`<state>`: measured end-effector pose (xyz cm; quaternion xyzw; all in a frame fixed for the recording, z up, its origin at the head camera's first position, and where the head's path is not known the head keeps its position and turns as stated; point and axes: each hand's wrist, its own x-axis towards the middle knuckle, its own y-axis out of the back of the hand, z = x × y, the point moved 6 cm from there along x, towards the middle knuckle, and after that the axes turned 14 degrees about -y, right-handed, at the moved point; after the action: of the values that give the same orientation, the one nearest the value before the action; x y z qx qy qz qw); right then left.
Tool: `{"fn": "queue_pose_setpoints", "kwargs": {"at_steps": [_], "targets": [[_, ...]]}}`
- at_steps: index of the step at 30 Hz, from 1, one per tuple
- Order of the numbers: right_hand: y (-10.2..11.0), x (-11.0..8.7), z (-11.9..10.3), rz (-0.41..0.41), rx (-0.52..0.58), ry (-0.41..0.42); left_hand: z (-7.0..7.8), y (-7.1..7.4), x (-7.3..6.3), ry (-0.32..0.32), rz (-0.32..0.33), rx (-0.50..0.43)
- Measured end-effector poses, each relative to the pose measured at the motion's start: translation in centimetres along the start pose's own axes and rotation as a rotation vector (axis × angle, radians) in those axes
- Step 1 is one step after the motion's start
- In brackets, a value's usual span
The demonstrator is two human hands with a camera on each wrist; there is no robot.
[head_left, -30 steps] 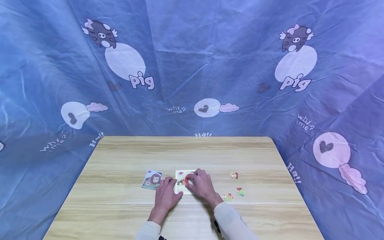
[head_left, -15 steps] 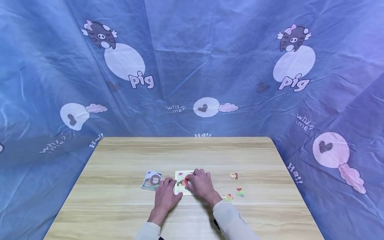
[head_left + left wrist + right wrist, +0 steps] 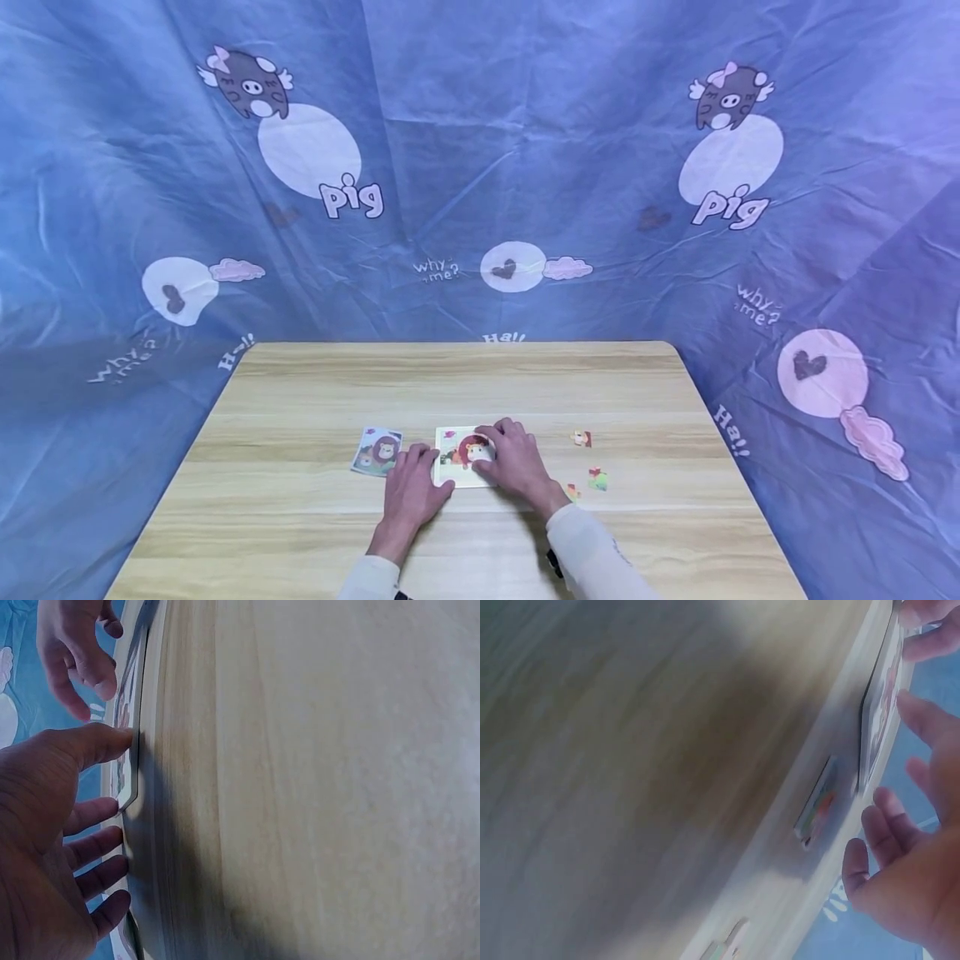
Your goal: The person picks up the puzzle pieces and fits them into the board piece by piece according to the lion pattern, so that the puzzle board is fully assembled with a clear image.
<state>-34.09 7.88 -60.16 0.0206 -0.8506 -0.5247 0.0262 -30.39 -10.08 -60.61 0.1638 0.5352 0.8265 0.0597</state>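
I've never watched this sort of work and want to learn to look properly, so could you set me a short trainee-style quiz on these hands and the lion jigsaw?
1. Count: how many loose jigsaw pieces lie to the right of the puzzle tray?
2. True or false: the lion picture card lies to the left of the puzzle tray.
3. Multiple choice: which of these does the left hand touch? A) the loose jigsaw pieces; B) the cloth backdrop; C) the puzzle tray.

Key:
1. Three, one of them partly hidden.
2. True.
3. C.
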Motion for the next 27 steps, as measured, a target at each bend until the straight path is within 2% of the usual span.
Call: {"fn": "queue_pose_setpoints", "kwargs": {"at_steps": [7,14,20,27], "targets": [[0.5,-0.5,0.9,-0.014,-0.065,-0.023,0.3,0.1,0.2,0.020,-0.026,-0.006],[1.0,-1.2,2.6,-0.016,-0.102,-0.063,0.0,0.1,-0.3,0.037,-0.022,-0.025],[1.5,-1.3,4.4,0.023,-0.068,-0.137,-0.5,0.0,-0.4,0.012,-0.004,-0.006],[2.3,-0.5,6.0,0.073,-0.078,-0.185,-1.0,0.3,0.5,-0.010,0.011,-0.003]]}}
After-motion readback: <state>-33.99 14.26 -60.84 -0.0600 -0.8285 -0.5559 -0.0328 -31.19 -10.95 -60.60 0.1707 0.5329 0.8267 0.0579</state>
